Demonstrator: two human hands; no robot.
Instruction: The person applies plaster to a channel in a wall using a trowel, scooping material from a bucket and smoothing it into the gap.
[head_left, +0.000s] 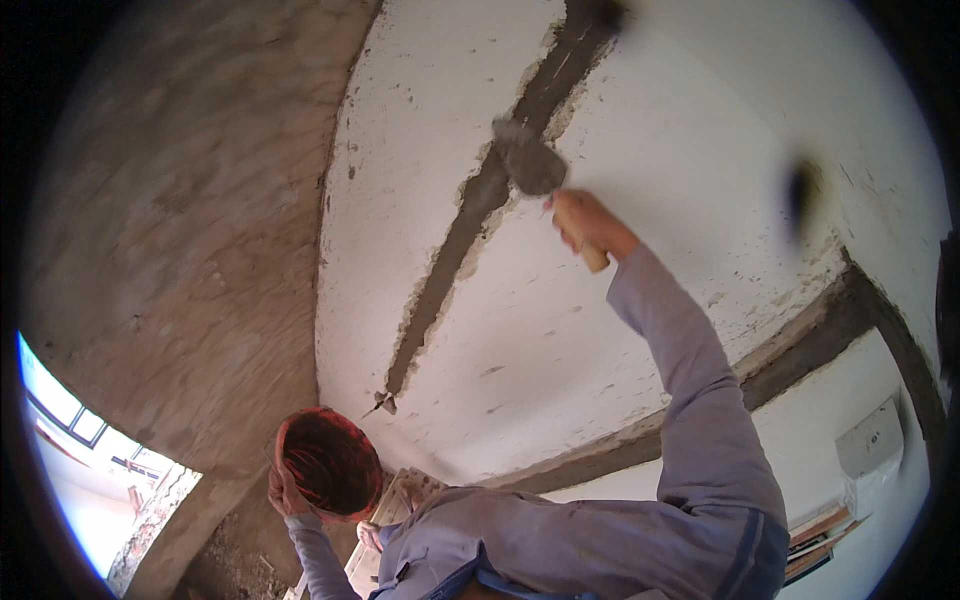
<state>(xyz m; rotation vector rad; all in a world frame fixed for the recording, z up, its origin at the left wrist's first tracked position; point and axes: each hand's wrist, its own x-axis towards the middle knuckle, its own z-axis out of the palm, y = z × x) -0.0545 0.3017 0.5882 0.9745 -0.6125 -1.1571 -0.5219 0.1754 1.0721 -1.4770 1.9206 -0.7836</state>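
Head view: grey jacket (pixel 570 530) is lying nearest the camera, filling the lower edge, its right sleeve (pixel 690 390) reaching up across the white wall (pixel 420 130). Right hand (pixel 592 225) is clamping around the pale handle of a trowel (pixel 538 168); blade, coated in grey material, is overlapping a grey mortar strip (pixel 440 285). Firm contact between blade and strip: cannot tell. Strip is running diagonally from the top down to the lower left, its edges chipping ragged, with a small wire-like piece (pixel 383 403) sticking out at the lower end. Left hand (pixel 286 494) is gripping the side of a reddish bucket (pixel 325 455), which is tilting its mouth toward the camera below that end; contents are too dark to tell. Both hands are standing well apart. A rough brown wall (pixel 200 220) is bordering the white one on the left, with a bright opening (pixel 95 480) showing at lower left. At right, a second grey band (pixel 800 355) is crossing the wall, and a pale box (pixel 870 440) is sitting below it.
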